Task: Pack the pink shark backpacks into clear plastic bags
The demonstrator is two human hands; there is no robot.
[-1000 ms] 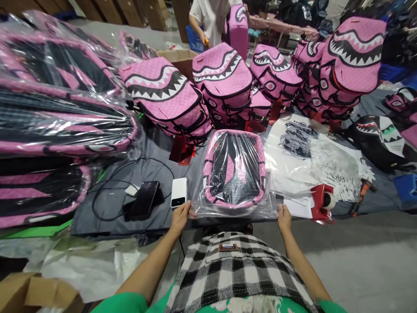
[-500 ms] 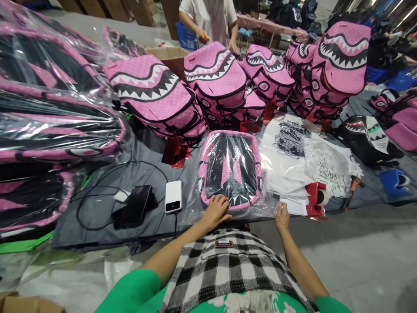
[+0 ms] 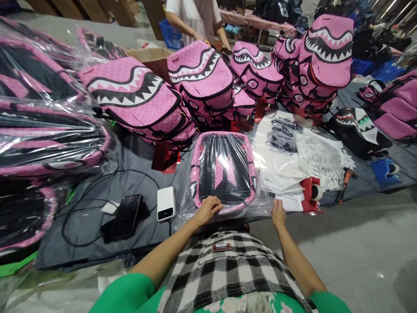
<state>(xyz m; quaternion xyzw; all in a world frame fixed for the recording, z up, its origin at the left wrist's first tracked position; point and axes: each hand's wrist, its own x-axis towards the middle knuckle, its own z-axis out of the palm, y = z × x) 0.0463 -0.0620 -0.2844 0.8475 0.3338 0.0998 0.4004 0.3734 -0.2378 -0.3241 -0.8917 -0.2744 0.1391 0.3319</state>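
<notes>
A pink and black backpack (image 3: 224, 169) lies flat in a clear plastic bag (image 3: 184, 217) at the table's front edge, directly before me. My left hand (image 3: 209, 209) is at the near left part of the backpack, its fingers curled together on the plastic. Off the bag's near right corner, my right hand (image 3: 279, 213) pinches the edge of the loose plastic between thumb and bent fingers. The plastic between my hands lies wrinkled along the table edge. Close to my right hand are a red tape dispenser (image 3: 311, 195) and white sheets (image 3: 276, 174).
Several pink backpacks with shark mouths (image 3: 130, 95) stand behind. Bagged backpacks (image 3: 48, 139) are stacked at left. A white power bank (image 3: 166, 202), black phone (image 3: 127, 217) and cable lie left. A hammer-like tool (image 3: 342, 187) and blue dispenser (image 3: 386, 171) lie right. A person (image 3: 195, 19) stands opposite.
The view has swung slightly, so most things sit further left. My hands stay on the plastic at nearly the same places. The person opposite has lowered a hand behind the backpacks.
</notes>
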